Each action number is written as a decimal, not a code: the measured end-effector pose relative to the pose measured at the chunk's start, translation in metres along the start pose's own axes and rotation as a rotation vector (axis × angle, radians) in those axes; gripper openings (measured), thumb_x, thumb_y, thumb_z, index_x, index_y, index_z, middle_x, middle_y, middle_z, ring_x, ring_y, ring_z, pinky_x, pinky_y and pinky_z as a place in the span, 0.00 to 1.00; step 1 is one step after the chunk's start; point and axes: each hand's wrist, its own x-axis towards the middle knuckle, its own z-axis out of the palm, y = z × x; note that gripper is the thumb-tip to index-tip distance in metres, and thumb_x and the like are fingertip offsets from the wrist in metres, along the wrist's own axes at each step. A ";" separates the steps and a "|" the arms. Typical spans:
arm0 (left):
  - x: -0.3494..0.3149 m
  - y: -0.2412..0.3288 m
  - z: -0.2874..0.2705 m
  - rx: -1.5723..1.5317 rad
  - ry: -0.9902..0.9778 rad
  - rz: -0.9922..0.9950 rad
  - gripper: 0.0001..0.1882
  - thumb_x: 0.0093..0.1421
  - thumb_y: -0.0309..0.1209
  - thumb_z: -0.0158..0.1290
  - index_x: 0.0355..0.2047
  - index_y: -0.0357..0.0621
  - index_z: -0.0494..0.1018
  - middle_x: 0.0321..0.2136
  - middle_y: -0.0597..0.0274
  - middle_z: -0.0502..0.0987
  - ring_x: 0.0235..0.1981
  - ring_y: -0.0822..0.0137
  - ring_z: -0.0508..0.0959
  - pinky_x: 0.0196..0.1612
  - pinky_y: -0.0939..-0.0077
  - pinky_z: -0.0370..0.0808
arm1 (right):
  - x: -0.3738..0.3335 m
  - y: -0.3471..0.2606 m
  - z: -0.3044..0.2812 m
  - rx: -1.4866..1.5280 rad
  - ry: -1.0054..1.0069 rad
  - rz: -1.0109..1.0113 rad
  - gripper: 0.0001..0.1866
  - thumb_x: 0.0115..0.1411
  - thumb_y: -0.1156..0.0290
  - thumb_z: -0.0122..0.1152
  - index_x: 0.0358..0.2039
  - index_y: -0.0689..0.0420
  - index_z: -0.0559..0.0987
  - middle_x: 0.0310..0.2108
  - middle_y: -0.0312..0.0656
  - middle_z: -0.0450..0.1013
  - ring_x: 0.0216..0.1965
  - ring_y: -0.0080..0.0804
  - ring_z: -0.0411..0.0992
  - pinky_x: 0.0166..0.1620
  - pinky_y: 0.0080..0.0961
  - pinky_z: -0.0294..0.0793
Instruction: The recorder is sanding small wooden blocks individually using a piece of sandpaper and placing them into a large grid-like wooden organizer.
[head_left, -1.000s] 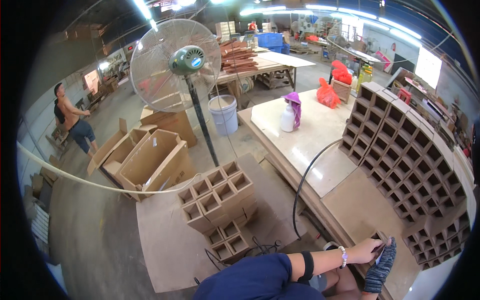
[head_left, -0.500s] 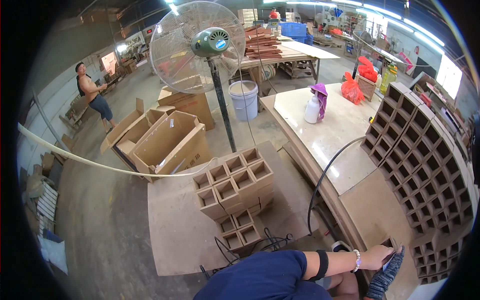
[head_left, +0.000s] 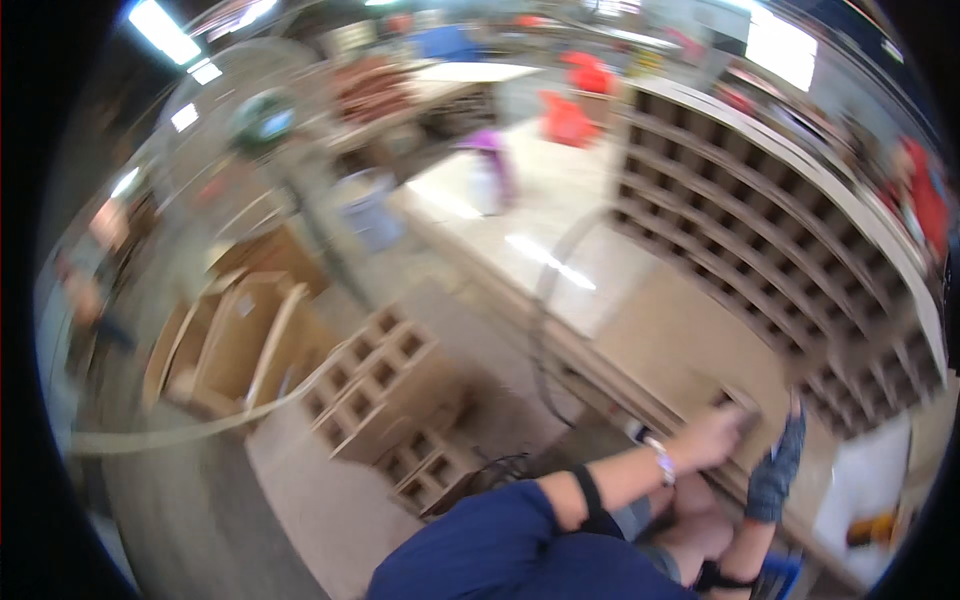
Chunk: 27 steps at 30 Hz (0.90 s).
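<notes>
My left hand (head_left: 705, 438), bare with a beaded bracelet at the wrist, is closed on a small brown open box (head_left: 739, 402) at the near edge of the workbench. To its right, my right hand (head_left: 782, 462), in a dark grey knitted glove, is held upright over the bench, apart from the box. Blur hides how its fingers are set and whether anything is in them. Beyond it rises a large stack of brown square boxes (head_left: 740, 190), their open ends toward me.
On a lower board to the left stands a smaller group of brown boxes (head_left: 375, 375). Farther off are cardboard cartons (head_left: 225, 335), a white bucket (head_left: 372, 208) and a standing fan (head_left: 265, 120). A spray bottle (head_left: 487, 180) and red bags (head_left: 570, 118) sit on the bench. A dark hose arches over its edge.
The whole view has swung to the right and is blurred. My hands were close together and are now apart, the left one with the small box.
</notes>
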 end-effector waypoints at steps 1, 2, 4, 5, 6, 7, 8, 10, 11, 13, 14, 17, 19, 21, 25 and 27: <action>-0.006 -0.009 -0.005 -0.008 0.106 0.022 0.10 0.50 0.24 0.44 0.34 0.36 0.66 0.25 0.44 0.70 0.26 0.50 0.71 0.31 0.64 0.69 | 0.004 0.005 -0.002 0.031 0.069 -0.029 0.23 0.61 0.66 0.30 0.54 0.64 0.56 0.56 0.48 0.53 0.58 0.39 0.49 0.59 0.29 0.45; -0.004 0.000 -0.015 0.058 -0.023 -0.163 0.10 0.48 0.23 0.42 0.32 0.37 0.67 0.24 0.40 0.70 0.27 0.43 0.71 0.29 0.59 0.69 | 0.001 0.013 -0.006 -0.074 0.154 -0.035 0.23 0.61 0.66 0.30 0.54 0.63 0.56 0.56 0.48 0.53 0.58 0.39 0.50 0.59 0.29 0.45; 0.001 0.000 -0.015 0.212 -0.032 -0.137 0.07 0.50 0.28 0.45 0.28 0.37 0.64 0.20 0.41 0.69 0.22 0.43 0.68 0.25 0.59 0.67 | -0.004 0.018 -0.018 -0.190 0.193 -0.006 0.24 0.60 0.65 0.31 0.54 0.63 0.56 0.55 0.50 0.54 0.58 0.41 0.50 0.59 0.29 0.45; 0.002 -0.004 -0.014 0.214 -0.040 -0.110 0.08 0.51 0.30 0.47 0.28 0.37 0.64 0.20 0.42 0.68 0.21 0.47 0.69 0.24 0.61 0.66 | -0.003 0.002 -0.025 -0.132 0.169 -0.008 0.23 0.59 0.67 0.33 0.54 0.63 0.57 0.55 0.50 0.54 0.57 0.42 0.51 0.59 0.30 0.45; 0.003 -0.007 -0.010 0.184 -0.070 -0.121 0.08 0.51 0.29 0.47 0.28 0.37 0.64 0.19 0.44 0.69 0.20 0.50 0.70 0.24 0.64 0.67 | -0.007 0.000 -0.023 -0.156 0.171 -0.038 0.23 0.57 0.70 0.36 0.53 0.64 0.58 0.54 0.51 0.55 0.56 0.44 0.52 0.58 0.32 0.47; 0.004 -0.005 -0.009 0.166 -0.080 -0.133 0.07 0.51 0.28 0.47 0.28 0.38 0.64 0.19 0.45 0.69 0.20 0.53 0.71 0.23 0.67 0.67 | -0.009 -0.008 -0.017 -0.111 0.179 -0.048 0.21 0.55 0.73 0.38 0.51 0.64 0.60 0.52 0.51 0.58 0.55 0.45 0.54 0.57 0.33 0.50; 0.005 -0.008 -0.006 0.078 -0.078 -0.114 0.06 0.51 0.27 0.48 0.29 0.38 0.64 0.18 0.47 0.69 0.19 0.58 0.71 0.23 0.69 0.67 | -0.006 -0.028 -0.019 -0.102 0.044 -0.049 0.21 0.55 0.74 0.39 0.50 0.63 0.62 0.51 0.50 0.59 0.55 0.45 0.55 0.56 0.33 0.51; -0.001 -0.026 0.009 -0.142 0.045 0.026 0.05 0.52 0.24 0.48 0.30 0.38 0.65 0.16 0.54 0.69 0.18 0.68 0.70 0.22 0.76 0.67 | -0.003 -0.051 -0.006 -0.144 -0.085 -0.178 0.20 0.54 0.75 0.40 0.48 0.60 0.64 0.49 0.47 0.62 0.52 0.44 0.58 0.54 0.33 0.55; 0.000 -0.023 0.011 -0.148 0.021 0.030 0.05 0.52 0.24 0.48 0.30 0.38 0.65 0.16 0.54 0.69 0.18 0.68 0.70 0.22 0.76 0.67 | -0.007 -0.050 0.003 -0.206 -0.081 -0.299 0.19 0.53 0.74 0.41 0.48 0.59 0.65 0.48 0.46 0.63 0.51 0.43 0.60 0.53 0.33 0.56; 0.003 -0.009 0.009 -0.179 -0.042 -0.044 0.04 0.52 0.25 0.47 0.26 0.38 0.64 0.14 0.58 0.67 0.16 0.72 0.68 0.20 0.77 0.64 | 0.000 -0.019 0.005 -0.225 -0.085 -0.105 0.19 0.53 0.73 0.42 0.48 0.58 0.65 0.48 0.45 0.63 0.50 0.43 0.61 0.53 0.33 0.56; 0.001 -0.018 0.002 -0.029 -0.085 -0.038 0.06 0.52 0.25 0.47 0.23 0.38 0.62 0.12 0.59 0.65 0.15 0.73 0.65 0.19 0.78 0.62 | 0.009 -0.017 0.003 -0.212 -0.114 0.054 0.20 0.52 0.72 0.43 0.48 0.57 0.66 0.48 0.45 0.64 0.49 0.42 0.62 0.52 0.34 0.57; -0.006 -0.025 0.000 -0.022 -0.073 -0.075 0.10 0.52 0.26 0.48 0.19 0.38 0.58 0.11 0.59 0.63 0.14 0.73 0.63 0.18 0.76 0.61 | 0.019 -0.030 -0.022 -0.282 -0.294 0.420 0.20 0.52 0.71 0.44 0.47 0.58 0.66 0.47 0.46 0.64 0.49 0.40 0.61 0.52 0.33 0.56; -0.008 -0.019 -0.003 0.192 -0.166 -0.081 0.07 0.51 0.27 0.50 0.26 0.37 0.64 0.14 0.57 0.68 0.15 0.71 0.66 0.20 0.76 0.65 | 0.003 -0.031 -0.007 -0.229 0.009 0.006 0.19 0.51 0.71 0.45 0.45 0.59 0.67 0.43 0.48 0.67 0.46 0.41 0.64 0.49 0.34 0.59; -0.012 -0.022 0.004 0.054 -0.120 -0.012 0.13 0.50 0.27 0.51 0.37 0.37 0.67 0.20 0.54 0.72 0.21 0.68 0.72 0.27 0.76 0.69 | 0.005 -0.053 -0.001 -0.259 -0.168 -0.074 0.17 0.50 0.68 0.46 0.42 0.57 0.69 0.42 0.47 0.67 0.44 0.40 0.65 0.48 0.36 0.60; -0.013 -0.013 -0.005 0.033 -0.129 -0.021 0.03 0.51 0.24 0.48 0.25 0.37 0.66 0.19 0.62 0.69 0.20 0.72 0.67 0.25 0.78 0.66 | -0.006 -0.014 0.023 -0.246 -0.013 0.007 0.20 0.50 0.64 0.46 0.44 0.56 0.67 0.48 0.47 0.63 0.50 0.42 0.60 0.51 0.38 0.56; -0.011 -0.005 -0.009 0.178 -0.129 -0.026 0.12 0.51 0.23 0.49 0.17 0.38 0.56 0.14 0.66 0.60 0.18 0.74 0.57 0.19 0.77 0.59 | -0.002 0.005 0.020 -0.285 -0.196 0.192 0.20 0.51 0.64 0.45 0.45 0.56 0.67 0.50 0.48 0.61 0.52 0.43 0.57 0.54 0.39 0.53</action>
